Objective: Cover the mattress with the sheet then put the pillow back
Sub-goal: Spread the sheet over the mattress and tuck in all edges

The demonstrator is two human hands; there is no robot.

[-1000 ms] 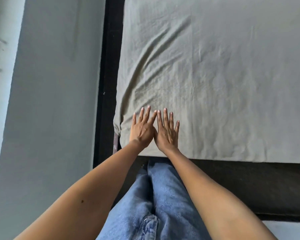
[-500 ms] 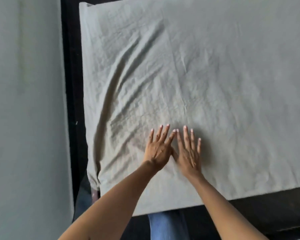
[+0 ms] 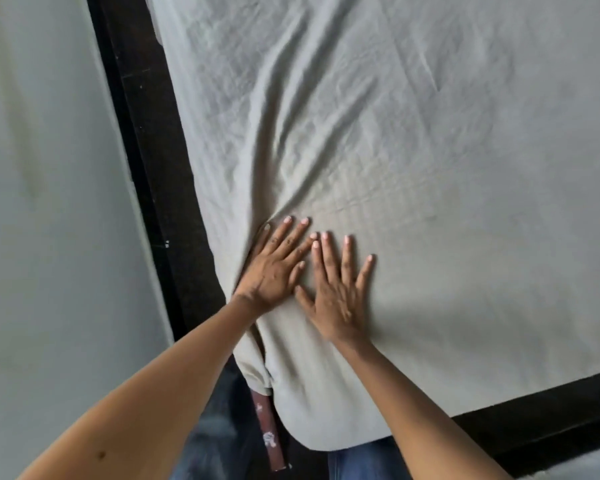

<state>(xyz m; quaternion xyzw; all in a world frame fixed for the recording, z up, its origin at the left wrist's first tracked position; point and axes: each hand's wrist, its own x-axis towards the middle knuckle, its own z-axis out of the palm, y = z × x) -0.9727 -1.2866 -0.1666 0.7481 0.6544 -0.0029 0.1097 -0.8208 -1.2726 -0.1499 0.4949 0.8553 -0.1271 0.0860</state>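
Here both hands, left hand and right hand, lie flat, fingers spread, on the sheet.

Grey-green sheet, black bed frame, blue jeans.

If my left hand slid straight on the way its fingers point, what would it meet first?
Probably the raised creases in the sheet, just ahead of the left hand; beyond them only more sheet shows.
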